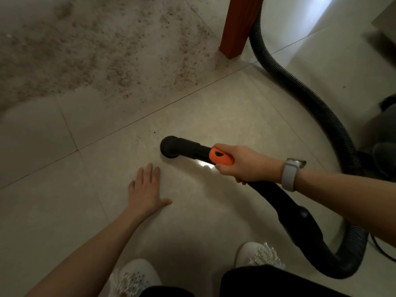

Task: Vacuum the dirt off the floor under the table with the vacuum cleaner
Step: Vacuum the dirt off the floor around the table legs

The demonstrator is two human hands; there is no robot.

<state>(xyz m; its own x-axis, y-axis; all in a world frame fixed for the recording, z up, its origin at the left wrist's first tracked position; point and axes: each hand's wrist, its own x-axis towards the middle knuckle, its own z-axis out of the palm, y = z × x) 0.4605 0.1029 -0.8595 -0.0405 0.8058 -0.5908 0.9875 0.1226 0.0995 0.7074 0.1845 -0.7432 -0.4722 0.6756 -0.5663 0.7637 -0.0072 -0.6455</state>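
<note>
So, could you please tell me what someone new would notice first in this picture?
Most striking is the broad patch of brown gritty dirt over the pale floor tiles at upper left, reaching the reddish-brown wooden table leg. Nearer the person, the right hand grips the black vacuum nozzle with orange handle, tip down on cleaner tile. The left hand rests flat beside it.

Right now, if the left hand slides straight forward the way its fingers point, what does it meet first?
Probably the few dark specks left of the nozzle, then the dirt beyond; the left hand seems to pass left of the nozzle.
</note>
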